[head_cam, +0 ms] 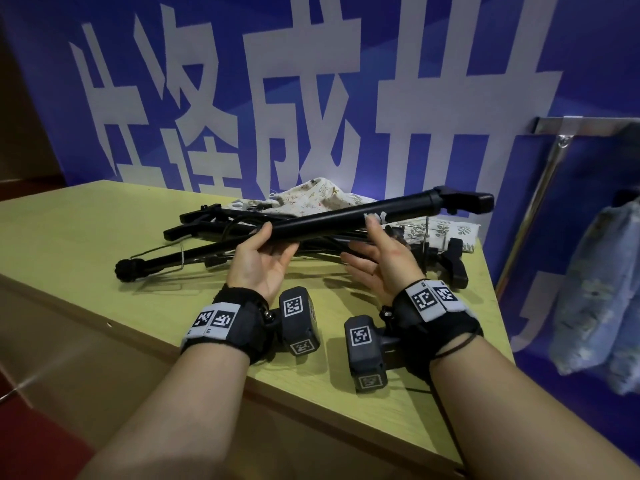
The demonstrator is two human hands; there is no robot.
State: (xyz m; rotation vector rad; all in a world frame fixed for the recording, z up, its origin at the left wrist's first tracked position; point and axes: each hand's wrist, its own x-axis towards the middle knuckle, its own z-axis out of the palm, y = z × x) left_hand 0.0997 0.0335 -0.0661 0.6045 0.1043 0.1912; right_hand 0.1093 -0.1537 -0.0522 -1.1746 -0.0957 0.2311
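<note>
Yellow-green table (86, 237) runs under my forearms, both wrists strapped in black bands (221, 323) with printed markers. My left hand (259, 261) lies palm up under the black pole (329, 220), thumb on its near side and fingers beneath, gripping it. My right hand (377, 268) is spread, fingers straight, one fingertip touching the pole further right. The pole slants above a heap of black stand legs (166, 263) mid-table. Patterned cloth (311, 195) lies beyond, then a blue banner (225, 81); denim (595, 289) hangs far right.
</note>
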